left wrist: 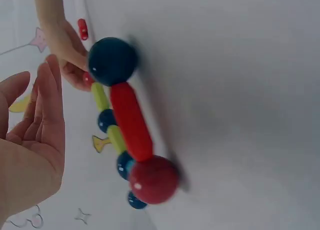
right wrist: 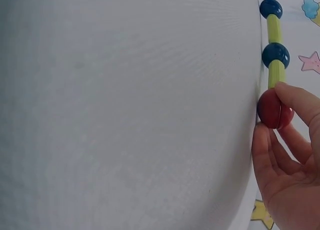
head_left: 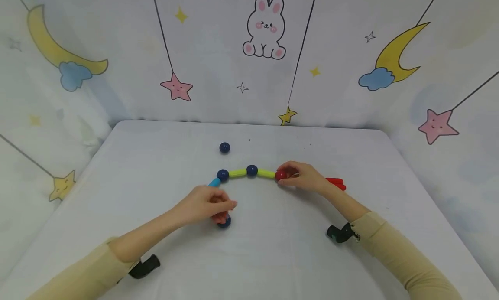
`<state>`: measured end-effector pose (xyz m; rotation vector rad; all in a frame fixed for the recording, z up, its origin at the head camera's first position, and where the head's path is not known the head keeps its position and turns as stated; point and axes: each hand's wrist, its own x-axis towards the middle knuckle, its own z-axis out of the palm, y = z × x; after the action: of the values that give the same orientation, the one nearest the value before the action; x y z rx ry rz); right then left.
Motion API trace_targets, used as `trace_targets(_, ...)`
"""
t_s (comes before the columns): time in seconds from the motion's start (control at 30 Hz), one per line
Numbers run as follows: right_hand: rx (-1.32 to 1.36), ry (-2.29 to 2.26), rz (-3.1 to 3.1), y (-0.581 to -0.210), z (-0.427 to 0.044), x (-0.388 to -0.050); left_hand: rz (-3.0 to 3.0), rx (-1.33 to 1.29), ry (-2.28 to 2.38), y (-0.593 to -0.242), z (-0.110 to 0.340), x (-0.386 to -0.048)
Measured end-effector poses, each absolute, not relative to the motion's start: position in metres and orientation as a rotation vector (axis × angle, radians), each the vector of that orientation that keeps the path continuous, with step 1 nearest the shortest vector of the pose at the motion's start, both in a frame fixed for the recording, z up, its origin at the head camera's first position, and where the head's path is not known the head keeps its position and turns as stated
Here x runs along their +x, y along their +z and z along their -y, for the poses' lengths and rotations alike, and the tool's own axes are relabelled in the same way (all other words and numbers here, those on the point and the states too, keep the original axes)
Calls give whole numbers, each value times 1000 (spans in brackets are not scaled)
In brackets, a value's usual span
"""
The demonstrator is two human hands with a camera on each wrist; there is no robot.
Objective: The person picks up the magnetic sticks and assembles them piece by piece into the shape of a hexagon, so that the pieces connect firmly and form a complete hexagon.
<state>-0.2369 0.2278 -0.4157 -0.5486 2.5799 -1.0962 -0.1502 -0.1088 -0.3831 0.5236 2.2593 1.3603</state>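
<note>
By the right hand [head_left: 306,177], a red ball [head_left: 280,175] is pinched between thumb and fingers at the right end of a row of rods and balls on the white table [head_left: 273,256]. The left hand [head_left: 208,204] is held relaxed and unloaded, its fingers extended and thumb apart, beside a red rod [left wrist: 131,122] joined to a near dark blue ball [left wrist: 113,61] and a second red ball [left wrist: 154,179]. Leftward from the pinched ball, the row is formed by a lime rod [head_left: 267,174], a middle dark blue ball [head_left: 252,171], another lime rod [head_left: 238,173], a corner dark blue ball [head_left: 223,175] and a light blue rod [head_left: 215,182], whose near end is hidden by the left hand. Beyond the row, a loose dark blue ball [head_left: 224,148] is seen; past the right hand, red rods [head_left: 336,184] are laid side by side. The table is backed by a patterned cloth [head_left: 218,44].
</note>
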Motion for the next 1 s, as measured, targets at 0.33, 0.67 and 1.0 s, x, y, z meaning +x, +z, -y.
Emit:
trace_targets(0.33, -577, -1183, -2540, -419, -237, -235, -2646, 1069, 654, -376, -1, -235)
trace_targets(0.67, -520, -1055, -2630, -398, -264, -231, -2628, 1059, 568, -396, -25, -260)
trace_targets(1.0, -315, -791, -2725, -380, -350, -221, -2629, 1065, 572, -401, -24, -261)
